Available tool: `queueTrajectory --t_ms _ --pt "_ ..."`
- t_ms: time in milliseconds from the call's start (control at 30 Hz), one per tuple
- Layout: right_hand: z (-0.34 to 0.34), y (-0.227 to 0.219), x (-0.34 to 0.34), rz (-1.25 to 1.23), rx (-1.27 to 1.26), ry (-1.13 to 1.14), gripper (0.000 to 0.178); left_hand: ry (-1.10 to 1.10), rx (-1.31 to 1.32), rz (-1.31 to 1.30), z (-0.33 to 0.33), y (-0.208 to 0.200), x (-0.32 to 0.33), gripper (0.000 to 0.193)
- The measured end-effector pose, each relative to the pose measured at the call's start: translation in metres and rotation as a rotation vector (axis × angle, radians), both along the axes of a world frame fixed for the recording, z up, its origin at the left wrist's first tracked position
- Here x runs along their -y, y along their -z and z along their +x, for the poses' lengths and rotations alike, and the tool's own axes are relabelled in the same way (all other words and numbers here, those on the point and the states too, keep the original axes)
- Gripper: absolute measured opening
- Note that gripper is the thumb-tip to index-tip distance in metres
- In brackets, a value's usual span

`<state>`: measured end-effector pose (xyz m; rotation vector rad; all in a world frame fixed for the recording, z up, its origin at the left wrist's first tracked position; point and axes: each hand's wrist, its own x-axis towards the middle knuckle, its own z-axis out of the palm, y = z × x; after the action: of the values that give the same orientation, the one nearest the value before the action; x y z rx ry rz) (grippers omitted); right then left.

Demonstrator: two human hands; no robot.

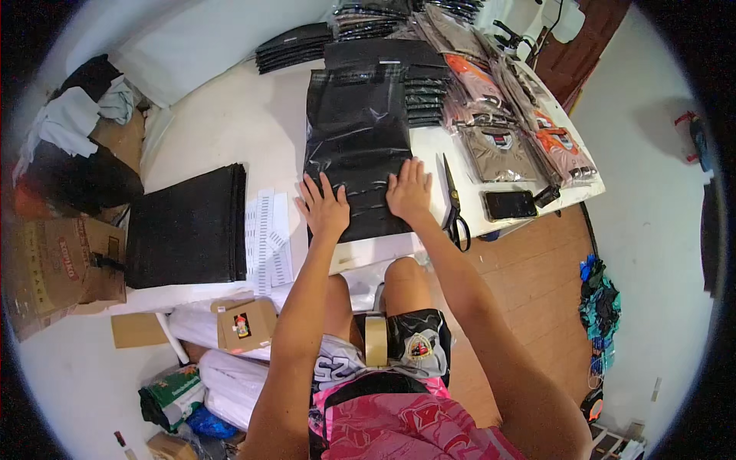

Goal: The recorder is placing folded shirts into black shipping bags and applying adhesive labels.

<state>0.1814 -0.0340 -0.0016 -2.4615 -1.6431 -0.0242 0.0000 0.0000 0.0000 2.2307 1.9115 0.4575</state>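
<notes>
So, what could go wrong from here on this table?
The scissors lie close beside the right forearm, handles at the edge of the table, so a sideways sweep might knock them off. The phone sits near the edge too and could follow. The glossy black plastic under both hands' flat fingers might slide.

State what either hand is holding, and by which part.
Nothing appears gripped: the left hand and right hand rest palm-down, fingers spread, at the side edges of the black plastic bag.
</notes>
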Motion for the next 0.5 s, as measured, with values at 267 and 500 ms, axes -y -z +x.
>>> queueTrajectory --t_ms 267,500 --pt "0.028 0.011 0.003 0.101 -0.005 0.051 0.062 -0.075 0.009 -0.007 0.001 0.009 -0.002 0.066" --pt "0.034 0.020 -0.001 0.257 -0.005 0.040 0.061 -0.059 0.079 0.087 0.002 0.008 0.000 0.065"
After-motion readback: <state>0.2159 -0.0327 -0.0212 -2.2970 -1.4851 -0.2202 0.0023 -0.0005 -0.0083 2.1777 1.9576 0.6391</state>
